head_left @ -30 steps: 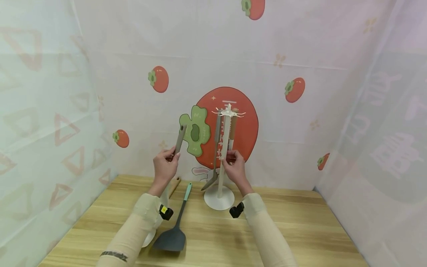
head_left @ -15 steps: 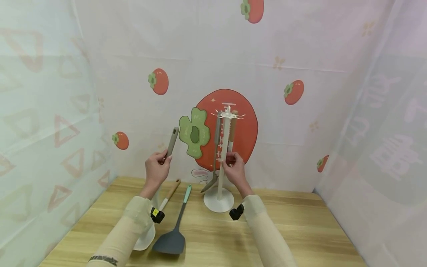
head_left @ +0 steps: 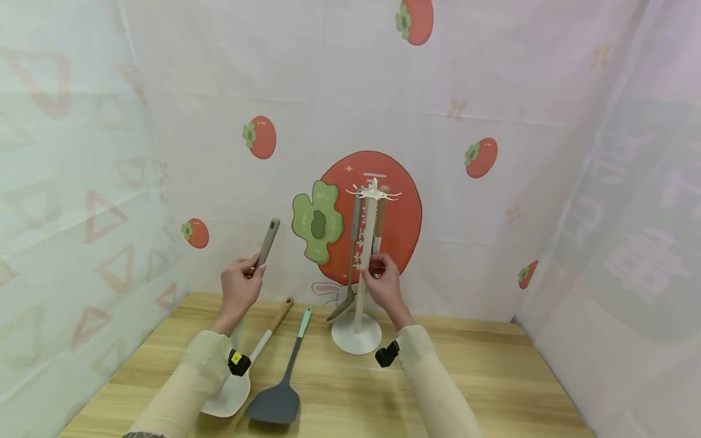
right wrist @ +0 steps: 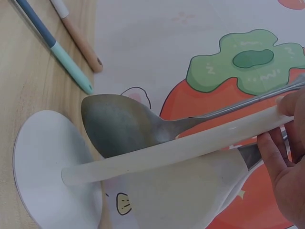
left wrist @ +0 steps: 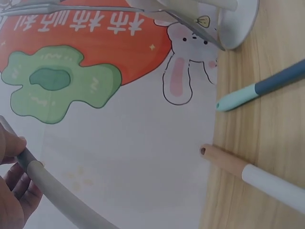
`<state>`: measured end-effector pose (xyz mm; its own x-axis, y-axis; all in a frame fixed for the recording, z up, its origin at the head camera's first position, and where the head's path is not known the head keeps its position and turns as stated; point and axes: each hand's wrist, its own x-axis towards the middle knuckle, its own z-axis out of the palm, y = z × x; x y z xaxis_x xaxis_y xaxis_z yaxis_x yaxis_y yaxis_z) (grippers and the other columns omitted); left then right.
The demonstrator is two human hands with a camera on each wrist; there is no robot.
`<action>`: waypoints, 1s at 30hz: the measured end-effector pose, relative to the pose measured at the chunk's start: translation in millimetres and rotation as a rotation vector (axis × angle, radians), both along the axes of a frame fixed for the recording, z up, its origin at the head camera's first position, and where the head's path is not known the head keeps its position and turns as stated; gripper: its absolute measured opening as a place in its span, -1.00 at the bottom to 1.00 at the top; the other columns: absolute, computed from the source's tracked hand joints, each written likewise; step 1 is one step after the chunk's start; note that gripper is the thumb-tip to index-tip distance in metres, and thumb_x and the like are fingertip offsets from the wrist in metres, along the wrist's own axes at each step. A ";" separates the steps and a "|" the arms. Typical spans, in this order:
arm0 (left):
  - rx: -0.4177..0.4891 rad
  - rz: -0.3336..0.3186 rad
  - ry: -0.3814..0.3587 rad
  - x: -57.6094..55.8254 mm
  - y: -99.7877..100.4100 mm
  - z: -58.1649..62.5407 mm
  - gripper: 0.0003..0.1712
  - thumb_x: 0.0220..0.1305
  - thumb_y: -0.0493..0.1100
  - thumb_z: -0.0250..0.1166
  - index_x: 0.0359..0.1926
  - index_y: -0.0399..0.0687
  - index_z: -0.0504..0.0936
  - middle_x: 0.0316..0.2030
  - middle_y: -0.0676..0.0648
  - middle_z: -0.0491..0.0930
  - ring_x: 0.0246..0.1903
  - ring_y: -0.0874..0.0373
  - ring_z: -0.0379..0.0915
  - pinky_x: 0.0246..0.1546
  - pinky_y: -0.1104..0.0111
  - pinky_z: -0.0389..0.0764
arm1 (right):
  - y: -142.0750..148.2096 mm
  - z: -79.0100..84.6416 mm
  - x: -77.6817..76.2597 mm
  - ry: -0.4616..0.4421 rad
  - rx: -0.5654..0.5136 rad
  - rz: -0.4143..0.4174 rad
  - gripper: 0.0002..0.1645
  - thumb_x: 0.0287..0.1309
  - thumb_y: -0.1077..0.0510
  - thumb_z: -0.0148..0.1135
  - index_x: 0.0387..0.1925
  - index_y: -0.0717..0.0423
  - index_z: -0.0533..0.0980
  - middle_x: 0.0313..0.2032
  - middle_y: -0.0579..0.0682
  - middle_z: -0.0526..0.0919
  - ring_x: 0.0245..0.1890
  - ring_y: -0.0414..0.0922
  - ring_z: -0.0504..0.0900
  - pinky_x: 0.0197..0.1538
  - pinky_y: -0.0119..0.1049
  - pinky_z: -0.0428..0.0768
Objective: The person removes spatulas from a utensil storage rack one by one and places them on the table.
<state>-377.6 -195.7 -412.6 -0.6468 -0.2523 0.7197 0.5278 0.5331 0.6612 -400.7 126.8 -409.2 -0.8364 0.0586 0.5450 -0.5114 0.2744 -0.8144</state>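
In the head view my left hand (head_left: 241,286) holds a long utensil (head_left: 269,238) upright by its grey handle, which has a hole at the top. The left wrist view shows its pale shaft (left wrist: 66,200); its lower end is hidden. My right hand (head_left: 384,283) pinches the pole of a white utensil stand (head_left: 370,231) at mid-height. Hooks ring the stand's top. From it hang a metal utensil with a broad, curved head (right wrist: 114,124) and a wooden-handled one with a white head (right wrist: 176,186), both behind the pole.
On the wooden table (head_left: 465,389), a dark turner (head_left: 276,403) with a mint handle lies right of a white, wooden-handled spatula (head_left: 227,396). My left forearm partly covers the white one. A printed sheet (head_left: 328,73) encloses the back and sides.
My left hand has moved left and a little down with the grey-handled utensil, away from the stand. My right hand keeps its place on the pole. More of the white spatula shows.
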 end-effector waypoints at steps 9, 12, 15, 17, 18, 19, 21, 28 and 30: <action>-0.036 0.049 -0.025 -0.7 -16.6 -6.2 -0.68 0.23 -0.43 0.38 0.03 -0.43 0.70 -0.29 -0.37 0.67 -0.50 0.44 0.44 -0.50 0.82 0.39 | 1.0 -1.1 0.0 -0.003 -0.006 0.004 -0.69 0.21 0.37 0.36 -0.04 0.29 0.50 -0.11 0.23 0.62 -0.18 0.07 0.60 -0.05 0.06 0.67; -0.048 0.060 -0.046 -0.4 -20.8 -8.1 -0.67 0.24 -0.42 0.38 0.04 -0.44 0.70 -0.28 -0.38 0.67 -0.49 0.31 0.50 -0.50 0.82 0.39 | 1.5 -0.7 -0.4 -0.007 -0.003 0.001 -0.69 0.21 0.36 0.37 -0.04 0.27 0.50 -0.10 0.22 0.63 -0.19 0.07 0.60 -0.06 0.01 0.68; -0.050 0.073 -0.071 -0.8 -24.4 -10.0 -0.66 0.25 -0.42 0.37 0.05 -0.44 0.69 -0.26 -0.39 0.66 -0.47 0.23 0.54 -0.50 0.81 0.39 | 1.9 -0.7 -1.0 -0.011 0.011 -0.006 -0.69 0.21 0.35 0.37 -0.03 0.26 0.50 -0.10 0.21 0.63 -0.18 0.06 0.61 -0.07 -0.03 0.69; -0.046 0.076 -0.084 -0.6 -26.4 -10.2 -0.66 0.26 -0.42 0.36 0.06 -0.44 0.68 -0.26 -0.40 0.66 -0.46 0.19 0.56 -0.51 0.81 0.40 | 2.1 -0.8 -1.4 -0.012 0.016 -0.008 -0.68 0.21 0.35 0.37 -0.03 0.25 0.50 -0.09 0.21 0.63 -0.17 0.06 0.61 -0.07 -0.06 0.69; -0.046 0.081 -0.089 -0.9 -27.3 -10.4 -0.66 0.26 -0.42 0.36 0.06 -0.43 0.68 -0.25 -0.40 0.66 -0.46 0.16 0.57 -0.51 0.81 0.39 | 2.2 -0.8 -1.3 -0.013 0.018 -0.009 -0.68 0.21 0.35 0.37 -0.02 0.25 0.51 -0.09 0.20 0.64 -0.17 0.05 0.61 -0.07 -0.06 0.69; -0.045 0.084 -0.093 -1.0 -28.5 -10.6 -0.66 0.27 -0.42 0.36 0.07 -0.43 0.68 -0.25 -0.40 0.66 -0.45 0.12 0.59 -0.51 0.80 0.40 | 2.0 -0.9 -1.3 -0.014 0.020 -0.009 -0.68 0.21 0.35 0.37 -0.02 0.25 0.51 -0.09 0.20 0.64 -0.17 0.05 0.61 -0.06 -0.07 0.69; -0.047 0.088 -0.098 -0.7 -30.5 -10.8 -0.66 0.27 -0.41 0.36 0.07 -0.43 0.68 -0.25 -0.40 0.66 -0.44 0.01 0.62 -0.52 0.79 0.39 | 1.7 -1.0 -1.2 -0.014 0.016 -0.007 -0.68 0.21 0.34 0.37 -0.02 0.25 0.51 -0.09 0.20 0.64 -0.17 0.05 0.61 -0.07 -0.08 0.69; -0.061 0.109 -0.112 -1.1 -39.3 -11.3 -0.65 0.26 -0.41 0.37 0.08 -0.43 0.68 -0.23 -0.43 0.66 -0.36 -0.25 0.67 -0.54 0.79 0.36 | 1.4 -2.0 -2.5 -0.016 -0.002 0.004 -0.65 0.23 0.33 0.37 0.02 0.30 0.50 -0.06 0.26 0.63 -0.14 0.12 0.61 -0.03 0.02 0.67; -0.065 0.119 -0.127 -1.1 -42.3 -11.9 -0.65 0.26 -0.40 0.37 0.08 -0.41 0.68 -0.22 -0.43 0.67 -0.36 -0.25 0.67 -0.54 0.77 0.37 | 0.2 2.1 1.7 -0.028 0.000 0.006 -0.64 0.23 0.36 0.36 0.03 0.35 0.49 -0.05 0.30 0.62 -0.13 0.16 0.61 -0.02 0.05 0.66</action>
